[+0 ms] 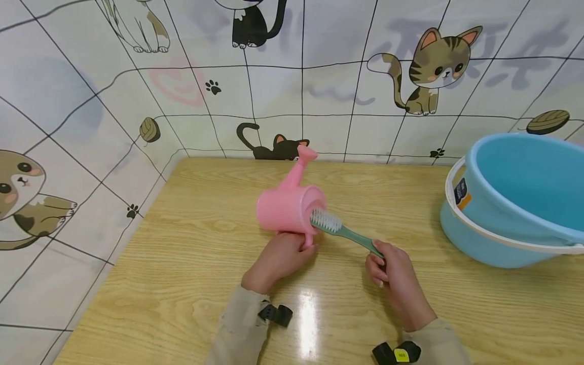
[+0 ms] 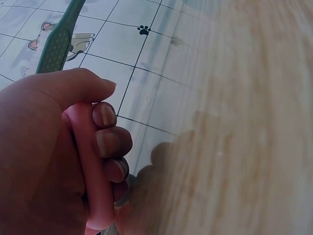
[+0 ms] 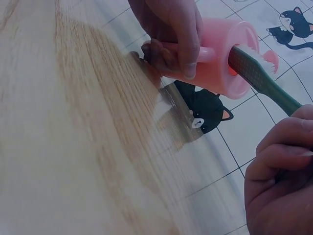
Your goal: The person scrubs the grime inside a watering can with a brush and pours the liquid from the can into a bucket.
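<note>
A pink toy watering can (image 1: 283,209) lies tipped on its side above the wooden table, its spout up and its round end turned to the right. My left hand (image 1: 285,256) grips its handle (image 2: 92,171), fingers curled round it in the left wrist view. In my right hand (image 1: 399,276) is the handle of a green brush (image 1: 353,236) with white bristles, held between thumb and curled fingers. The brush head (image 3: 247,63) sits right at the opening in the can's round end, its bristles facing up.
A light blue bucket (image 1: 506,253) with a white handle stands at the right of the wooden table (image 1: 182,284). Behind and to the left, a wall covering (image 1: 333,91) with cat drawings and grid lines borders the table.
</note>
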